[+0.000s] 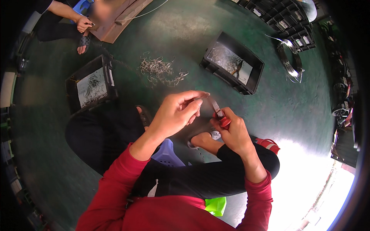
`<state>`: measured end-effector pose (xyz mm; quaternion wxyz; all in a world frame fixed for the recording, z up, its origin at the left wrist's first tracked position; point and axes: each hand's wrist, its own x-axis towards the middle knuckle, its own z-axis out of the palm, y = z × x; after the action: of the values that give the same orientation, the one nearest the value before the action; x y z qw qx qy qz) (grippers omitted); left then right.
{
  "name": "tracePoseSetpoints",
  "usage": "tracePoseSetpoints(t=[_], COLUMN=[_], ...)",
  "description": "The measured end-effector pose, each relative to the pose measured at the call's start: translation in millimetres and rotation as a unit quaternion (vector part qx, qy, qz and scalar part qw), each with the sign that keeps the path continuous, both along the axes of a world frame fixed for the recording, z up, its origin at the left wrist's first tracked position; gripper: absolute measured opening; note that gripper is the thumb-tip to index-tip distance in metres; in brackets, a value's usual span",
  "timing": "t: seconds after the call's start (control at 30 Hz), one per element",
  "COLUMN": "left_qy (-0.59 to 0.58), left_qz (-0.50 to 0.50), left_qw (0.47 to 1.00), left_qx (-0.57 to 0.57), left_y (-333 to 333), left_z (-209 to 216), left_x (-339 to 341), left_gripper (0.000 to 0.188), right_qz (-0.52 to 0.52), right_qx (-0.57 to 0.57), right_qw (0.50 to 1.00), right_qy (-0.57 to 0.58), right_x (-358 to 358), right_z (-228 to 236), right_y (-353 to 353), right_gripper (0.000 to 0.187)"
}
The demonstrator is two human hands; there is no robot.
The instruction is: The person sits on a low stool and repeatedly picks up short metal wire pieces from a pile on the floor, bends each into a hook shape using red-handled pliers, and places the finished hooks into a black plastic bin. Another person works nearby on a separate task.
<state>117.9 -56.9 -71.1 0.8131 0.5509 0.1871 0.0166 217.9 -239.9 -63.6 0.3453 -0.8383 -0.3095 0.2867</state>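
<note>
My left hand is closed in a pinch, with a tiny thin piece at its fingertips, too small to name. In my right hand is a red-handled tool with a flat metal blade, the fingers wrapped round its red grip. The blade points up and left, its tip close to the pinched piece. Both hands are held above the floor, in front of my bent legs. Beyond them a loose heap of thin bent wire bits lies on the green floor.
At the left stands a black crate with small dark bits inside; another black crate is at the right. A wire coil lies near stacked black crates. A co-worker's hand is beside a cardboard box.
</note>
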Motion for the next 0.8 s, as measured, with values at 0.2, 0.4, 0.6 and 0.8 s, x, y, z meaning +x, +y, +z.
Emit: tracePoseSetpoints(t=[0.2,0.4,0.6,0.8], left_qy=[-0.016,-0.022,-0.005,-0.141], left_qz=[0.028,0.057,0.097,0.059], left_qw=[0.999,0.996,0.994,0.988], left_qx=[-0.014,-0.070,-0.042,0.026], left_y=[-13,-23,-31,-46], left_z=[-1,0,5,57], left_x=[-3,-5,-4,-23], left_gripper=[0.030,0.030,0.031,0.018], right_qz=[-0.015,-0.016,-0.022,0.050], right_qx=[0.013,-0.012,-0.017,-0.187], right_qw=[0.999,0.997,0.992,0.974], right_qy=[-0.045,-0.069,-0.120,-0.113], right_x=[1,1,1,3], right_z=[-8,-7,-17,-46], right_y=[-1,4,-2,-11], right_gripper=[0.021,0.022,0.022,0.024])
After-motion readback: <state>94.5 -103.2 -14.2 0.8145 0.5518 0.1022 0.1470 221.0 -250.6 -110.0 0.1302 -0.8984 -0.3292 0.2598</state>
